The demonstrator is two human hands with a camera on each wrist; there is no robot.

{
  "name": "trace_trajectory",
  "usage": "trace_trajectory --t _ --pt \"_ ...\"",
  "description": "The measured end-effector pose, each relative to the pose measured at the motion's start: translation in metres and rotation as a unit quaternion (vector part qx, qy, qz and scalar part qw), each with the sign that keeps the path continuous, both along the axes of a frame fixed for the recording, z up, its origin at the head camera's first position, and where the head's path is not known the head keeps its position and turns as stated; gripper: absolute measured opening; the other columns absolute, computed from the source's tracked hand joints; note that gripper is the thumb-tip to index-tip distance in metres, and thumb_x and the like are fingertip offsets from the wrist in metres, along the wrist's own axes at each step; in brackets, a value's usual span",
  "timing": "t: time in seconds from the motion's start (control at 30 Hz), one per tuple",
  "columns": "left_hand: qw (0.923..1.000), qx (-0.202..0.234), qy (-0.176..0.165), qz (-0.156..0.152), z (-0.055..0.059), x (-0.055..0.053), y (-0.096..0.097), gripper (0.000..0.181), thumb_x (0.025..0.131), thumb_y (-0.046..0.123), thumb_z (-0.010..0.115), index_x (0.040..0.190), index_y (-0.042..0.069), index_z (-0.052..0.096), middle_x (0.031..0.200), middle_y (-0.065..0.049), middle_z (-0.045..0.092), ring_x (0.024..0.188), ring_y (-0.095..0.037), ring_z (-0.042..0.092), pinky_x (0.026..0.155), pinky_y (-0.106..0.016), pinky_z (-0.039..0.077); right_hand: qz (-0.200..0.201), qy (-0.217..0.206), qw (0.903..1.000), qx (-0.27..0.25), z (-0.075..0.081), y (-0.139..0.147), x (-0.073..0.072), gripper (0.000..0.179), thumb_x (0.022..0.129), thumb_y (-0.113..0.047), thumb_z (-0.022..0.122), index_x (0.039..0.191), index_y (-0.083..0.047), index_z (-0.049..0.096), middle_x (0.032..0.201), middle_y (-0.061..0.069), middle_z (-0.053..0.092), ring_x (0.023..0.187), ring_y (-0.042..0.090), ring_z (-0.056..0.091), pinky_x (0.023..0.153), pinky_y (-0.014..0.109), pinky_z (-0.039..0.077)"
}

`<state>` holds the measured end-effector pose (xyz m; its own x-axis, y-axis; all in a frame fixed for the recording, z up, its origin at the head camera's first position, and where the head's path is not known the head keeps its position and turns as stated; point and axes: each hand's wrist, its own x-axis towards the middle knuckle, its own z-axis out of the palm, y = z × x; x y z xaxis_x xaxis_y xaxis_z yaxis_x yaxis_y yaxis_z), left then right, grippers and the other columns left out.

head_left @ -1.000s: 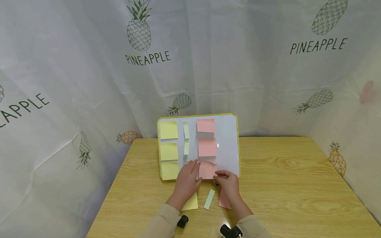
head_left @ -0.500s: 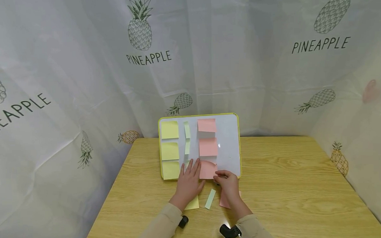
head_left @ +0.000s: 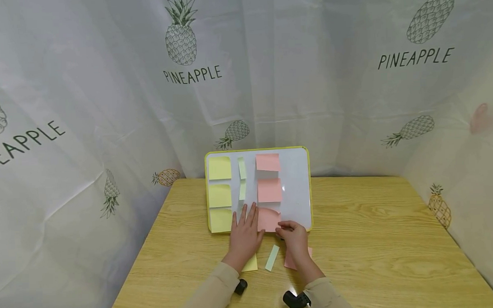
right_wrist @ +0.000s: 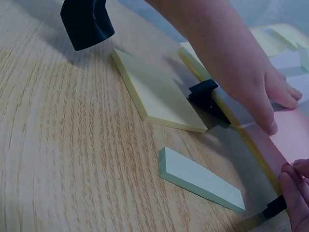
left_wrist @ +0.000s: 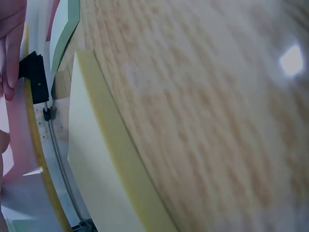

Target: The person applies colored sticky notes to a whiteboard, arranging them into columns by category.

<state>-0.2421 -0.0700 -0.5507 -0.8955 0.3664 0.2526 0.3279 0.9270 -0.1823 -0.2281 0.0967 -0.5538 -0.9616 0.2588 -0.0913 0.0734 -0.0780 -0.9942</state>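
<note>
A small whiteboard (head_left: 295, 188) with a yellow rim leans at the table's back. My left hand (head_left: 244, 238) lies with straight fingers on its lower part, covering the strip below the green notes and reaching the left edge of the lowest pink sticky note (head_left: 268, 220). At that note's lower right corner, my right hand (head_left: 296, 243) pinches the paper between thumb and fingers. The note's upper right corner curls up. In the right wrist view the pink paper (right_wrist: 289, 133) stretches between both hands. Two more pink notes (head_left: 269, 190) sit above it.
Yellow notes (head_left: 221, 195) line the board's left side, beside narrow green notes (head_left: 242, 190). On the table before the board lie a yellow pad (right_wrist: 159, 92), a narrow green pad (right_wrist: 200, 179) and a pink pad (head_left: 290, 260). Black feet (right_wrist: 207, 100) support the board.
My left hand has spread its fingers and shifted slightly right and up, flattening against the board by the pink note. The right hand stays at the note's corner.
</note>
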Motion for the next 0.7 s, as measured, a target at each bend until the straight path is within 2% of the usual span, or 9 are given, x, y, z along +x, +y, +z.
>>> trace_trajectory --t 0.2,0.43,0.7 --pt "0.9998 0.007 0.018 0.004 -0.002 -0.0016 0.0018 0.073 0.099 0.054 0.045 0.156 0.013 0.024 0.163 -0.002 0.007 0.147 -0.031 0.006 0.113 -0.057 0.015 0.007 -0.006 0.9997 0.023 -0.0006 0.0006 0.0005 0.018 0.083 0.01 0.07 0.101 0.012 0.068 0.088 0.017 0.068 0.076 0.022 0.069 0.07 0.032 0.057" --pt "0.9998 0.016 0.006 0.012 -0.0052 -0.0033 0.002 0.074 0.098 0.052 0.047 0.158 0.02 0.017 0.163 -0.001 0.002 0.147 -0.033 0.003 0.112 -0.059 0.013 0.018 -0.005 0.9987 0.048 -0.0012 0.0015 0.0008 0.018 0.085 0.007 0.07 0.103 0.01 0.069 0.088 0.014 0.066 0.081 0.027 0.07 0.073 0.037 0.057" --pt "0.9996 0.02 0.0 0.019 -0.0034 -0.0027 0.0033 0.074 0.098 0.055 0.046 0.157 0.02 0.019 0.163 0.0 0.003 0.147 -0.032 0.002 0.112 -0.061 0.012 0.026 0.006 0.9975 0.066 0.0008 0.0029 0.0019 0.017 0.086 0.006 0.069 0.103 0.009 0.069 0.089 0.016 0.069 0.083 0.031 0.069 0.073 0.039 0.057"
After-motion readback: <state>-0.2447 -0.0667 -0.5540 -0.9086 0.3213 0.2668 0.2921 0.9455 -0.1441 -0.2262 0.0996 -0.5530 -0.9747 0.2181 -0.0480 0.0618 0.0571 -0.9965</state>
